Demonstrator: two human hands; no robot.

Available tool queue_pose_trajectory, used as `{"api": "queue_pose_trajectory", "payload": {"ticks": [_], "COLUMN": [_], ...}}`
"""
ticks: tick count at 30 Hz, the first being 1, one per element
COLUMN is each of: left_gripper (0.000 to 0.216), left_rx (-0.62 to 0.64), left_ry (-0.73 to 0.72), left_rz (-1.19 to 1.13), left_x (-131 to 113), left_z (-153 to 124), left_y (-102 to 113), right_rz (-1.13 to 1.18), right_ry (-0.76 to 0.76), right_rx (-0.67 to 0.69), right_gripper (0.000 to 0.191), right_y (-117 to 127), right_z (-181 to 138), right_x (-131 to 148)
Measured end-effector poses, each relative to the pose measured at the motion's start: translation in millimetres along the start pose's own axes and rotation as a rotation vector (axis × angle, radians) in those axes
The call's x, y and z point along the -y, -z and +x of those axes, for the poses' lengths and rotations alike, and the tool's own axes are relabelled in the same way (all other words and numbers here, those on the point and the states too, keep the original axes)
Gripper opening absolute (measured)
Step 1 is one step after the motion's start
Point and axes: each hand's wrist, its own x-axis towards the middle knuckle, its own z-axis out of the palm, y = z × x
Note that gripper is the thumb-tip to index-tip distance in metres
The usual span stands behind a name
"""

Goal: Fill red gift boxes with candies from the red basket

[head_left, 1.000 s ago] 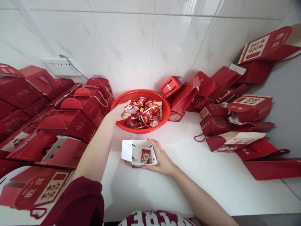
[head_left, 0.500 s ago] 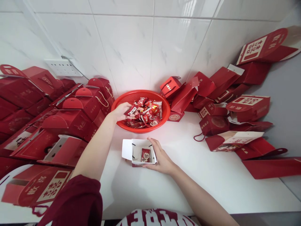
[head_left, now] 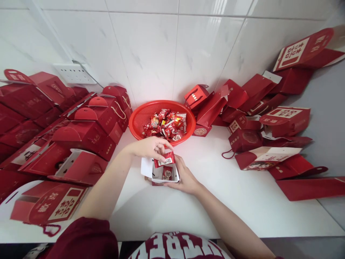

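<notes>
Between the fingers of my left hand (head_left: 154,148) is a red-wrapped candy (head_left: 165,160), held over the open top of a small white-lined box (head_left: 158,176). My right hand (head_left: 185,177) grips the box by its right side, thumb and fingers around the wall. Inside the box lies another dark red wrapped candy (head_left: 167,173). The white flap (head_left: 146,167) of the box sticks out to the left. Just behind the box sits a red plastic basket (head_left: 138,126) with a pile of wrapped candies (head_left: 169,126) in it.
Red gift boxes (head_left: 81,136) crowd the left side of the white table (head_left: 215,201) in rows. More red boxes (head_left: 285,120) are piled along the right. A white power strip (head_left: 74,73) with a grey cable is at the tiled wall (head_left: 151,54).
My left hand has moved from the basket toward me and now holds a candy above the box. My right hand still holds the box in about the same place.
</notes>
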Motion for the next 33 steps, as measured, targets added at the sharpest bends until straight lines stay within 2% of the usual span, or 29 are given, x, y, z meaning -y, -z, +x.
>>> {"api": "queue_pose_trajectory", "payload": {"ticks": [2,4,5,8,9,10,11,13,15,19,22,26,28,33], "left_gripper": [0.051,0.049,0.049,0.058,0.061,0.062,0.060,0.052,0.044,0.058,0.076,0.093,0.086,0.051], "left_rx": [-0.033,-0.154,-0.265,-0.729,-0.827,-0.851,-0.809,-0.589,-0.372,-0.136,-0.079,-0.095,-0.101,-0.113], "left_ry": [0.009,-0.009,-0.025,-0.030,0.009,0.070,0.141,0.268,0.339,0.414,0.499,0.577,0.594,0.602], "left_rz": [0.061,0.079,0.078,0.179,0.282,0.402,0.513,0.642,0.661,0.692,0.761,0.882,0.927,0.956], "left_x": [2,4,6,12,15,17,19,24,29,37,42,48,50,58], "left_z": [-3,-3,-2,7,11,15,20,30,42,64,79,94,99,106], "left_y": [-4,-2,0,14,20,26,32,44,54,70,76,73,69,67], "right_rz": [-0.009,-0.031,-0.042,-0.058,-0.060,-0.062,-0.063,-0.061,-0.053,-0.050,-0.049,-0.052,-0.060,-0.064], "right_ry": [-0.001,-0.003,-0.003,-0.009,-0.011,-0.010,-0.010,-0.013,-0.022,-0.014,0.012,0.025,0.023,0.001], "right_rx": [0.001,0.003,0.003,0.009,0.013,0.016,0.017,0.015,0.015,0.019,0.019,0.021,0.023,0.028], "right_gripper": [0.103,0.106,0.107,0.109,0.108,0.108,0.109,0.110,0.110,0.110,0.110,0.111,0.110,0.110], "right_y": [0,-1,-1,-1,-2,-2,-2,-3,-3,-2,-1,-2,-2,-2], "right_z": [-1,-2,-3,-5,-6,-6,-6,-5,-5,-5,-4,-3,-3,-3], "right_x": [-1,-2,-2,-3,-3,-4,-4,-4,-4,-4,-4,-4,-4,-5]}}
